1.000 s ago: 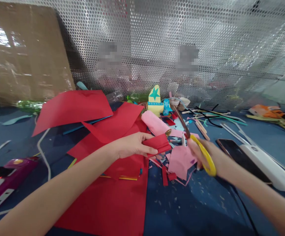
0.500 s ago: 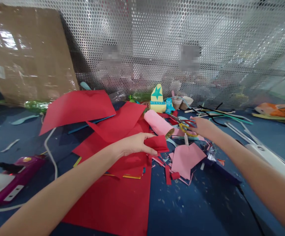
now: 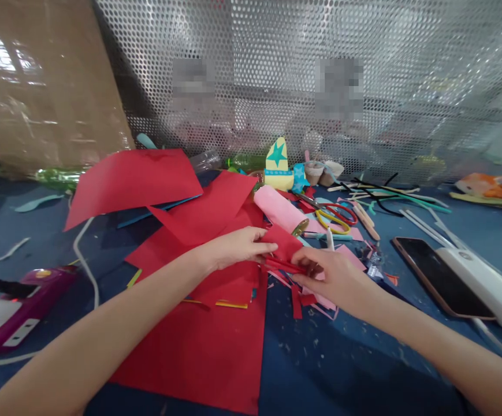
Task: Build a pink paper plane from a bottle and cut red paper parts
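Nearest on the blue surface (image 3: 320, 370) lies a large red paper sheet (image 3: 199, 358); beyond its near edge, the left hand (image 3: 242, 249) pinches a small folded red paper (image 3: 282, 241) at its left side while the right hand (image 3: 331, 276) grasps its right edge. Past it lie a pink paper-covered tube (image 3: 279, 209) and, to the right, red-and-yellow-handled scissors (image 3: 321, 207), with a teal-starred yellow paper figure (image 3: 276, 180) before a perforated metal panel (image 3: 268, 63)

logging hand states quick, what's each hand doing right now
Left hand: closed, holding the folded red paper.
Right hand: fingers closed around the right end of that same paper.
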Available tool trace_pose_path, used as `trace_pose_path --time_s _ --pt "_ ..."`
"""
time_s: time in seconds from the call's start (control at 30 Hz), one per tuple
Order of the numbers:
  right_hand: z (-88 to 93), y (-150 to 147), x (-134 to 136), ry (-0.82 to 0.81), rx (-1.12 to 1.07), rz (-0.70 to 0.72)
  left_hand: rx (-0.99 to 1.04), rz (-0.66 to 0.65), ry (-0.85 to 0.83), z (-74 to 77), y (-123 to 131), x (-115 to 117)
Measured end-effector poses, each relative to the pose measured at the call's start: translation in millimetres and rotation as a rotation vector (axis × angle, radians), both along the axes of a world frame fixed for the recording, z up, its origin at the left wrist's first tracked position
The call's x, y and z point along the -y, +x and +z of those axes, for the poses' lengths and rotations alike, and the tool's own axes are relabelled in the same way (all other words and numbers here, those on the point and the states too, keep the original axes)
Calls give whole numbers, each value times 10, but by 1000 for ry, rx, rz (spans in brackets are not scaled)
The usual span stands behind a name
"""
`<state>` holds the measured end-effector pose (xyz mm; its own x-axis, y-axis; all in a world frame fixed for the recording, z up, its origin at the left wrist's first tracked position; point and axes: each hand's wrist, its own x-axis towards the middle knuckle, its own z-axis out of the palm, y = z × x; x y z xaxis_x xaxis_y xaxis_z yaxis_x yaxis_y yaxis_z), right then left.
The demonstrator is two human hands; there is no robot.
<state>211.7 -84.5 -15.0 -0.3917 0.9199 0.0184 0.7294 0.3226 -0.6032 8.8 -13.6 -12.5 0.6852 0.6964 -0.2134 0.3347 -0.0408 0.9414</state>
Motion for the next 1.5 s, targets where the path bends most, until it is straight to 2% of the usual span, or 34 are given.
trace_pose_path --time_s 0.17,0.33,0.5,0.6,0.7,0.73,0.77,0.8,0.9,0.97,1.03,1.17,1.33,1.5 --pt "-11 129 94 -81 -33 0 -164 104 278 -65 -59 -105" --pt "-72 169 224 -143 -33 -32 -272 223 518 -89 -52 -104" --pt "-114 186 261 -176 -44 -57 -353 260 681 -131 -31 -127" --pt "-141 196 252 -204 -72 -70 -352 287 757 -188 -17 -129" --pt "-178 213 240 -179 -108 -98 -310 367 943 -188 32 -35" --pt "-186 222 236 -181 -132 -108 -273 368 1000 -166 58 18" --pt "-191 232 232 -199 -164 -116 -204 313 1001 -137 87 78" --pt "-189 243 229 -228 -206 -125 -127 234 923 -106 119 139" --pt "-154 270 217 -333 -360 -148 13 -15 459 -50 207 298" --pt "-118 279 209 -370 -453 -156 71 -47 243 -70 252 359" --pt "-90 279 205 -367 -510 -161 128 -10 95 -119 287 387" --pt "-78 274 207 -337 -576 -200 215 96 -25 -188 330 407" --pt "-116 270 209 -448 -663 -255 222 156 -76 -166 354 444" --pt "-132 262 210 -377 -667 -222 231 177 -137 -157 375 460"
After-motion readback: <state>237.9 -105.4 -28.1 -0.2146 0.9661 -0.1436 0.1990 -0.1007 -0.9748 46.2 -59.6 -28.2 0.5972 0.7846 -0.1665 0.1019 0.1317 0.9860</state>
